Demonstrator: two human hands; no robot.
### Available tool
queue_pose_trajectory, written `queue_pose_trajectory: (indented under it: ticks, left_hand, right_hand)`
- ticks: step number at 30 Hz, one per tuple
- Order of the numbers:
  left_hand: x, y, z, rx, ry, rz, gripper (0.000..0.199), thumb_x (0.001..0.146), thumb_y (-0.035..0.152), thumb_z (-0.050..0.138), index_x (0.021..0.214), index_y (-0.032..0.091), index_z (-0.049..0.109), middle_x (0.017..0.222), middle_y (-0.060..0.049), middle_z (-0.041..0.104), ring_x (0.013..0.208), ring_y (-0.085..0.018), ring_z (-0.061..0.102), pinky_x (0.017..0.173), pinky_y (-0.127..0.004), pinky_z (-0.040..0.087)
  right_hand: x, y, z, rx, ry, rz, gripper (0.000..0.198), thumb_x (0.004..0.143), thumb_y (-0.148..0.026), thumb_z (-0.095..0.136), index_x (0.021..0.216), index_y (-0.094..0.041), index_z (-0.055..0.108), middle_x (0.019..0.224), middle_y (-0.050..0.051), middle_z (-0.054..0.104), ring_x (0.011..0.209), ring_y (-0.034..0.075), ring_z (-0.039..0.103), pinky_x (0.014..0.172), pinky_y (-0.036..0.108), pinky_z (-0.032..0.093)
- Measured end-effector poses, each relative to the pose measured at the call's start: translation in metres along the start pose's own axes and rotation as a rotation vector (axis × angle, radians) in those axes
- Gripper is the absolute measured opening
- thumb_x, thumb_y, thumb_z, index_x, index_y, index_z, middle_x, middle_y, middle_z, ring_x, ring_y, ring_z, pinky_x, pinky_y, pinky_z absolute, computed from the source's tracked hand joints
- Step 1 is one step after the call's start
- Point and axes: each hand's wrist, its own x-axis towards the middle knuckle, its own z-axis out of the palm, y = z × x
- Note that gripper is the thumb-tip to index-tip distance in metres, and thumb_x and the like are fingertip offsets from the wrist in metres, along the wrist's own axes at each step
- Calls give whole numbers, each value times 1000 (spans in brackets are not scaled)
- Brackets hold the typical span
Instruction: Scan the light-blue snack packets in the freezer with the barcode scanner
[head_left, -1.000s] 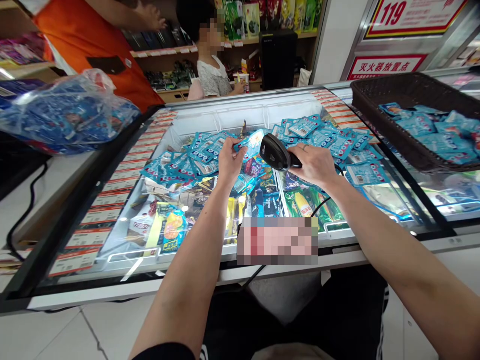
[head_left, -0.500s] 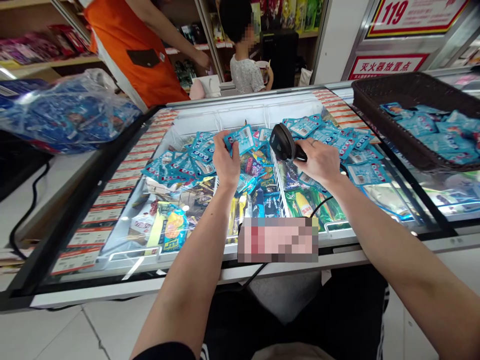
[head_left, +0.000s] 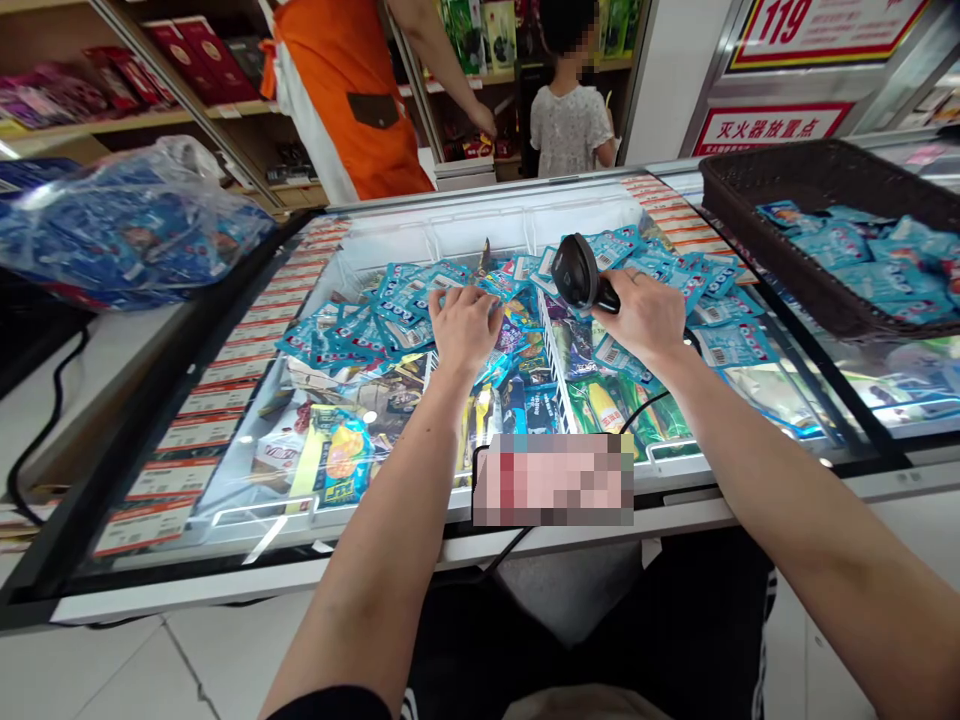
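Observation:
My right hand (head_left: 645,315) is wrapped around the handle of a black barcode scanner (head_left: 576,272), whose head is raised and faces left. My left hand (head_left: 466,330) is palm down with its fingers spread over blue snack packets on the glass top of the freezer. Its fingertips touch or hover just above them; the palm side is hidden. To its left lies a loose pile of the same blue packets (head_left: 352,335). More blue packets (head_left: 724,305), some with barcodes up, are spread beyond and beside my right hand.
A dark woven basket (head_left: 787,275) with blue packets stands at the right. At the left sits a clear plastic bag of blue packets (head_left: 142,235). A blurred-out phone-like object (head_left: 553,480) lies at the freezer's front edge by the scanner cable (head_left: 645,405). Two people stand behind.
My left hand has turned palm down and let go of the blue packet it was holding up. The scanner has shifted slightly right and tilted. The people behind appear farther right.

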Motion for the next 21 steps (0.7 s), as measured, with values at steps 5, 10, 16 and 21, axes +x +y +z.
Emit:
queue_pose_trajectory:
  ticks: [5,10,16,21]
  left_hand:
    - [-1,-7,6,37,94,-63,27,86,33,42,87,26,67,100,-6,66,108,-28,52,108,-57,14]
    - [-2,-6,6,19,94,-86,31,87,35,39,101,26,65,113,-7,64,120,-29,47,112,-57,5]
    - [1,-6,10,77,15,9,40,90,35,35,123,21,53,125,-8,59,128,-24,42,114,-52,8]
    - [3,-3,9,81,-58,75,40,92,33,32,125,21,51,122,-8,61,128,-22,43,114,-48,14]
  right_hand:
    - [2,6,2,-4,50,57,39,84,-41,48,113,-16,56,97,13,62,87,28,56,67,35,39]
    - [2,10,5,-1,46,59,43,84,-42,49,117,-14,54,97,14,61,89,29,55,68,36,39]
    - [2,9,5,16,56,62,39,84,-41,49,111,-15,57,95,13,62,87,29,55,68,36,39]
    - [3,8,3,29,58,76,39,83,-42,49,111,-15,57,93,14,62,87,29,56,68,36,39]
